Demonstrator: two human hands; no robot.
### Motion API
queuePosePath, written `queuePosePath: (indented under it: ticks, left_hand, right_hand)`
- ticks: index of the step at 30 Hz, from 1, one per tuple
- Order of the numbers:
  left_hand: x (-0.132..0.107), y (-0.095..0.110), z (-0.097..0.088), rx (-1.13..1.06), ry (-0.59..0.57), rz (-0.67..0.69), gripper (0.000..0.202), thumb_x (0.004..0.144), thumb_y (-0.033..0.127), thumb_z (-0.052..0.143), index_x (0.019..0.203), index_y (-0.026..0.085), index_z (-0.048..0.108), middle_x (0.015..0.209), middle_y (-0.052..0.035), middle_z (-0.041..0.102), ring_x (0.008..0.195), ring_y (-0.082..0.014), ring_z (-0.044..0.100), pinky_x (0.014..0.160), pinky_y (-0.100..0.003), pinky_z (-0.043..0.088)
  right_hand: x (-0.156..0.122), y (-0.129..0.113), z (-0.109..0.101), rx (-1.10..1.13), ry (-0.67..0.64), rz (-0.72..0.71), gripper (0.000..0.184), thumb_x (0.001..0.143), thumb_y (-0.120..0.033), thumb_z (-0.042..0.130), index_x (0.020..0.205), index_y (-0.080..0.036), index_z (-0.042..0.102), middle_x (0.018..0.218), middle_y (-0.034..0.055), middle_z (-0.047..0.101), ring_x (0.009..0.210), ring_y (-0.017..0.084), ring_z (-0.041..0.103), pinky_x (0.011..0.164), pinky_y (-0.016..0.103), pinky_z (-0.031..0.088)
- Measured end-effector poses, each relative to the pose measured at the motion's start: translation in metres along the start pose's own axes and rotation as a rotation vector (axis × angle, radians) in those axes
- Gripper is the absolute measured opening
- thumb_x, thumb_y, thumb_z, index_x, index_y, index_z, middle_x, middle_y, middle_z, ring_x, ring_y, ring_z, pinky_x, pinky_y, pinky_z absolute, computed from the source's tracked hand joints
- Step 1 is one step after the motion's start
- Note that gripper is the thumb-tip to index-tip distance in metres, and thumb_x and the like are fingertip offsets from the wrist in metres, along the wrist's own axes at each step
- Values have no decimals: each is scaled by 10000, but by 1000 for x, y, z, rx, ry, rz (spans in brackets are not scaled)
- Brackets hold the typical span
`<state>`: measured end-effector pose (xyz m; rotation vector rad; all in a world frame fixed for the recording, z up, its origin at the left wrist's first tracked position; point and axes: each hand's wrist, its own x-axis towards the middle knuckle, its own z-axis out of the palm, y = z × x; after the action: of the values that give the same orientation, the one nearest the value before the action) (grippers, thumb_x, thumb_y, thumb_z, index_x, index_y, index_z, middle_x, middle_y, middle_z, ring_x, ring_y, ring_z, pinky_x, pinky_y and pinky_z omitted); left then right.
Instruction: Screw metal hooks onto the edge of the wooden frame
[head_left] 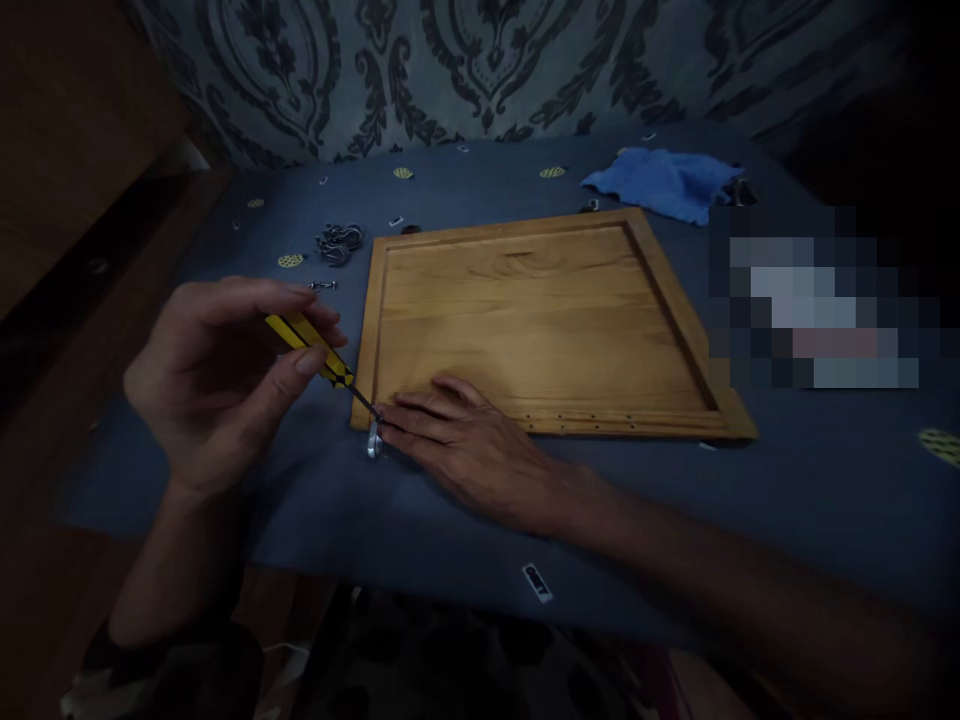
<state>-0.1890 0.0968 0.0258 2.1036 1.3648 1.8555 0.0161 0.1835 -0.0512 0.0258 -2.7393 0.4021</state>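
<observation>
My left hand (225, 375) grips a screwdriver (311, 345) by its yellow handle, closed between thumb and fingers. Its dark shaft slants down to the front left corner of a framed wooden panel (525, 320). At that corner a silver metal hook (373, 440) sticks out past the panel's front edge. My right hand (480, 450) lies across the front edge with its fingers stretched out, fingertips beside the hook and the screwdriver tip. The right thumb is hidden, and so is most of the hook's base.
Several metal hooks (340, 243) lie in a pile behind the panel's left side, with small screws (322, 286) near them. A blue cloth (667, 182) is at the back right. Dark patterned fabric (487, 70) rises behind the blue sheet (465, 540). Small holes line the panel's front edge.
</observation>
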Motion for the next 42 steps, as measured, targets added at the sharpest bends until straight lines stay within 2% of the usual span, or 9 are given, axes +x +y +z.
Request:
queuePosePath:
  ticks: [5, 11, 18, 24, 26, 32, 36, 39, 42]
  left_hand:
    - [-1, 1, 0, 23, 6, -36, 403, 791, 60, 746, 1150, 230, 679, 1029, 8, 690, 886, -153, 709, 729, -364, 680]
    - [1, 0, 0, 19, -38, 0, 431, 773, 33, 745, 1160, 213, 686, 1006, 2, 699, 888, -148, 714, 710, -299, 658]
    - [0, 0, -4, 56, -92, 22, 525, 756, 29, 749, 1222, 254, 665, 1038, -16, 698, 885, -175, 711, 692, -343, 667]
    - [1, -6, -7, 216, -85, 157, 615, 671, 113, 868, 1236, 240, 664, 1039, 2, 717, 844, -111, 648, 542, -182, 558]
    - [2, -6, -7, 211, -68, 168, 590, 680, 115, 865, 1223, 243, 673, 1008, 2, 721, 843, -104, 621, 526, -163, 522]
    - [1, -2, -5, 109, -113, 67, 507, 762, 78, 776, 1228, 240, 660, 1043, 2, 695, 868, -131, 669, 649, -266, 623]
    - [-1, -1, -4, 91, -135, 42, 505, 821, 29, 669, 1264, 270, 641, 1064, -20, 672, 894, -144, 676, 672, -286, 640]
    - [0, -3, -6, 144, -145, 74, 496, 824, 94, 709, 1273, 293, 641, 1051, -37, 676, 858, -166, 680, 638, -303, 629]
    - [2, -6, -8, 208, -124, 124, 545, 750, 184, 821, 1257, 299, 657, 1042, -44, 697, 845, -190, 665, 636, -334, 605]
  right_hand:
    - [1, 0, 0, 3, -2, -8, 355, 1041, -164, 445, 1377, -170, 559, 1454, 71, 571, 1376, 208, 479, 1149, 468, 338]
    - [1, 0, 0, 8, -10, -1, 365, 1026, -163, 471, 1382, -164, 552, 1448, 69, 579, 1372, 223, 481, 1147, 478, 335]
    - [0, 0, 0, 1, -13, -8, 359, 1045, -170, 423, 1380, -168, 551, 1464, 55, 564, 1377, 224, 479, 1148, 482, 335]
    - [0, 1, 2, -6, -14, -6, 355, 1048, -179, 429, 1381, -167, 552, 1463, 61, 564, 1383, 222, 472, 1158, 473, 324]
    - [0, 1, 1, -2, -24, -1, 359, 1052, -179, 422, 1390, -172, 541, 1474, 57, 553, 1394, 224, 461, 1163, 482, 315]
    - [0, 0, -1, -3, -23, -5, 351, 1039, -172, 447, 1373, -185, 553, 1464, 60, 563, 1391, 211, 464, 1149, 467, 333]
    - [1, 0, 0, -2, 6, -18, 340, 1040, -169, 442, 1355, -170, 570, 1435, 64, 593, 1366, 210, 488, 1135, 454, 345]
    - [1, 1, 1, 5, 5, -13, 342, 1039, -180, 451, 1360, -182, 569, 1429, 65, 598, 1385, 208, 467, 1139, 458, 338]
    - [1, 1, 1, 9, -3, -14, 343, 1037, -181, 452, 1360, -181, 570, 1428, 73, 597, 1382, 208, 469, 1135, 466, 341]
